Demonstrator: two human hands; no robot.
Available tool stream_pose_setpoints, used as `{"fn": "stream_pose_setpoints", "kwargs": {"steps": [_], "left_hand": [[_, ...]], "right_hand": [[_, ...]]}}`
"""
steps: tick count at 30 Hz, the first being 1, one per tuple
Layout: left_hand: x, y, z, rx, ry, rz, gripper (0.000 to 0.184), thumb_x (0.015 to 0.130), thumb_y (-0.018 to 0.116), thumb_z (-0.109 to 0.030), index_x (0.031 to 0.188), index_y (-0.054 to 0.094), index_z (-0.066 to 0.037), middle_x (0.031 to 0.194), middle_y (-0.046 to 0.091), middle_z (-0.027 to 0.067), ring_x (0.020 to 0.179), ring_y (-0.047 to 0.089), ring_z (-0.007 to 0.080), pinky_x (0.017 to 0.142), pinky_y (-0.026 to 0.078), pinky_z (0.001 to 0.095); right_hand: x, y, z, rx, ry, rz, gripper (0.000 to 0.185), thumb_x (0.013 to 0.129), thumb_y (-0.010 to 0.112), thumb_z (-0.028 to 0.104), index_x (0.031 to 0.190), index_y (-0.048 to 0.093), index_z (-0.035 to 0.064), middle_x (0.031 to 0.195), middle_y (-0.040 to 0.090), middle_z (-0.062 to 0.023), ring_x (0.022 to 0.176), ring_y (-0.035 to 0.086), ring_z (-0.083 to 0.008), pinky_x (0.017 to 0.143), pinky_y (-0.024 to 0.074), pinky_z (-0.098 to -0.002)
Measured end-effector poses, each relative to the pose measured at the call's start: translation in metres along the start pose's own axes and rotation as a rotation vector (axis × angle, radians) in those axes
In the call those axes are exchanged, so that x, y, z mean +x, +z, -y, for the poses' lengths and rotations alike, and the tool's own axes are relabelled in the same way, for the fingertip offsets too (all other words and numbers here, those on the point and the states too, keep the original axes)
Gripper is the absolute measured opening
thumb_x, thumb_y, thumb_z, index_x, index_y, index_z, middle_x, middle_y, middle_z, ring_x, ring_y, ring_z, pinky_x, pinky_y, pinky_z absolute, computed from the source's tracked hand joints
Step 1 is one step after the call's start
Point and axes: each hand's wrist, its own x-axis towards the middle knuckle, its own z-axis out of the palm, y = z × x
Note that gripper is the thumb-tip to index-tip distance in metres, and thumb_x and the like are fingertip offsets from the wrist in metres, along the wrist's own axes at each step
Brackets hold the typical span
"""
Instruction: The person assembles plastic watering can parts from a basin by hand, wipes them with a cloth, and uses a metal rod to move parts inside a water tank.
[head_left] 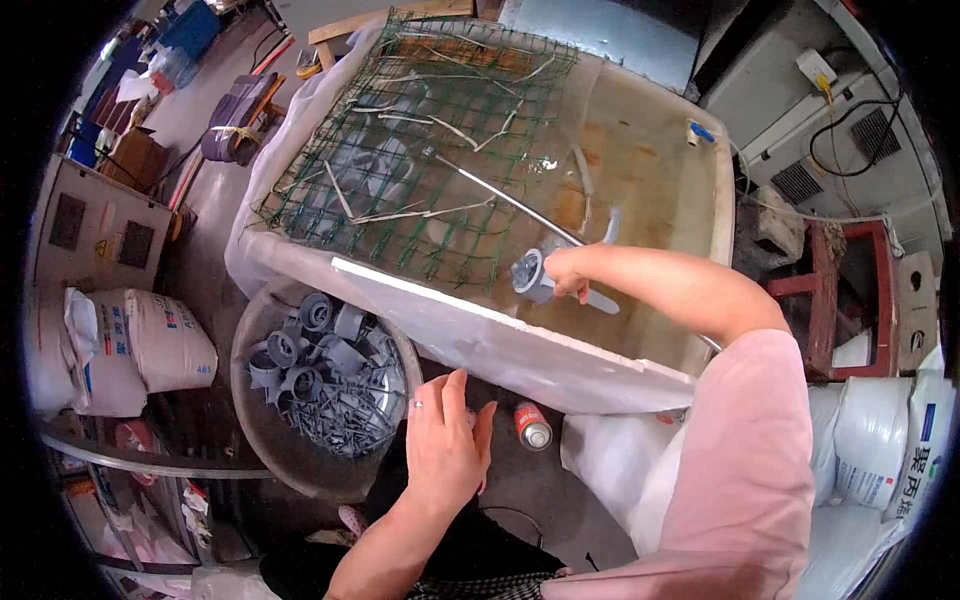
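Observation:
My right hand [568, 273] reaches over a large water-filled tank [470, 310] and is closed on a grey plastic ring-shaped part [535, 278] with flat arms sticking out. Part of its shape is hidden by my fingers. A thin metal rod [510, 200] crosses the tank and passes beneath my forearm. My left hand [447, 432] hangs in front of the tank, holding nothing, thumb apart from the fingers. Beside it, a big round basin [250, 400] contains several grey plastic ring parts [318, 312] and a heap of thin grey pieces [345, 415].
Green netting [400, 190] with whitish strips covers the tank's left part; grey pieces show beneath it. A blue-handled valve [700, 132] sits at the far right corner. A spray can [533, 427] stands on the floor. White sacks [165, 345] lie left, more sacks [865, 440] right.

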Motion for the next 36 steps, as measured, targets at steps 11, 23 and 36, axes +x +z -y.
{"fn": "stream_pose_setpoints", "kwargs": {"steps": [11, 23, 36], "left_hand": [[0.002, -0.002, 0.006, 0.002, -0.017, 0.082, 0.051, 0.073, 0.064, -0.002, 0.118, 0.043, 0.005, 0.103, 0.048, 0.0213, 0.094, 0.049, 0.0385, 0.083, 0.041, 0.0423], [0.001, -0.001, 0.009, 0.029, -0.065, 0.151, 0.05, 0.073, 0.064, -0.001, 0.117, 0.043, 0.006, 0.1, 0.048, 0.0215, 0.093, 0.049, 0.0385, 0.082, 0.041, 0.0423], [0.005, 0.007, 0.008, 0.045, -0.027, 0.12, 0.042, 0.076, 0.067, -0.008, 0.11, 0.046, 0.005, 0.094, 0.05, 0.0176, 0.085, 0.05, 0.0331, 0.076, 0.041, 0.0404]], "right_hand": [[-0.008, -0.014, 0.007, 0.025, 0.053, 0.123, 0.026, 0.078, 0.063, 0.01, 0.093, 0.055, -0.0097, 0.086, 0.058, -0.0171, 0.067, 0.067, -0.0263, 0.054, 0.06, -0.034], [0.017, 0.037, -0.018, -0.293, 0.075, 0.042, 0.014, 0.073, 0.062, 0.009, 0.074, 0.064, -0.004, 0.077, 0.065, -0.0199, 0.071, 0.066, -0.0326, 0.062, 0.0547, -0.038], [0.146, 0.111, -0.002, 0.353, -0.438, -0.846, 0.044, 0.08, 0.054, 0.009, 0.119, 0.043, -0.0082, 0.133, 0.037, -0.0294, 0.127, 0.033, -0.0401, 0.106, 0.0293, -0.0421]]}}
